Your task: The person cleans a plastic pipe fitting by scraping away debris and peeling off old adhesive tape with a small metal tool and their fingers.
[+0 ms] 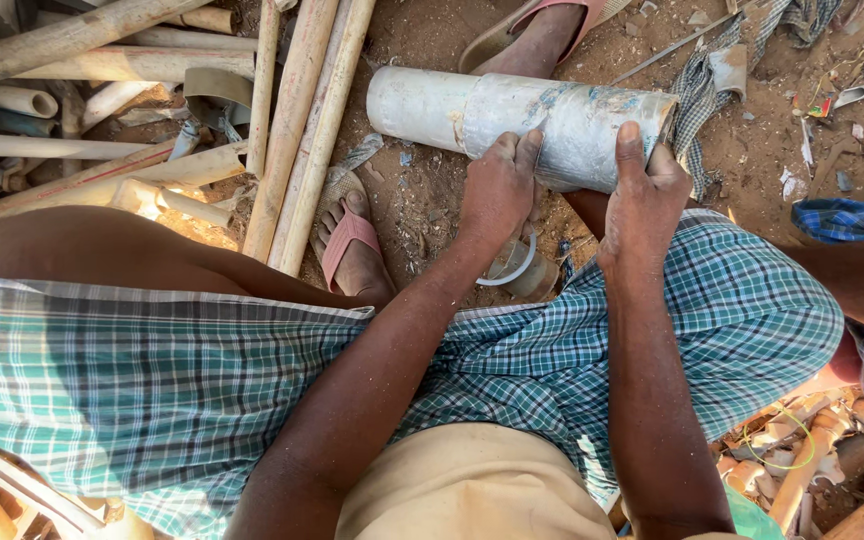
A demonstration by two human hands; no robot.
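left hand [497,190] gripping the fat grey pipe [512,118] from the near side | right hand [644,195] clamped over its right end | pipe lies sideways on the dirt by a pink sandal [347,240] | thin pipes [302,120] stacked left

One wide grey pipe [522,120] is counted, gripped by two hands, left [497,190] and right [644,200]; two pink sandals [347,235] are seen.
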